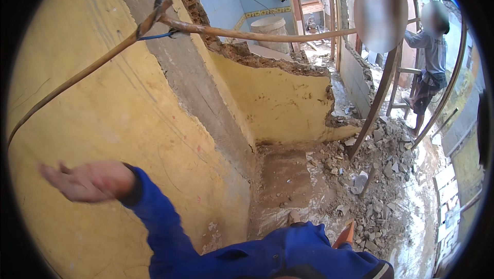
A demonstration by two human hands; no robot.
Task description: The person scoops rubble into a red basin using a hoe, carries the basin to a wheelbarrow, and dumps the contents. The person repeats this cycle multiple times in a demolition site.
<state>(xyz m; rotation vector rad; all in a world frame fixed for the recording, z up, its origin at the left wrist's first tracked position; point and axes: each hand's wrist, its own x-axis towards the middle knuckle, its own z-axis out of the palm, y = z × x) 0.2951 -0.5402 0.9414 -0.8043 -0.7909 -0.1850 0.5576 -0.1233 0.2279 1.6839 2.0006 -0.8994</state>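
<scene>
My left hand (87, 181) is raised at the left in front of the yellow wall (154, 140). Its fingers are stretched out, slightly blurred, with nothing in them. A blue sleeve (164, 217) covers that arm. Above the hand, a long thin wooden pole (92, 65) slants across the wall. It meets a second pole (247, 36) at a joint bound with dark wrapping, where a bit of blue cord (155, 36) shows. My right hand does not show; blue clothing fills the lower edge. Beside that clothing, an orange pointed piece (346, 235) sticks out, its kind unclear.
Broken rubble (378, 202) covers the floor at right, around an upright timber (375, 101). A low broken yellow wall (283, 99) stands ahead, with a whitish bucket (270, 32) behind it. A person (432, 58) stands by a wooden ladder (399, 86) at far right.
</scene>
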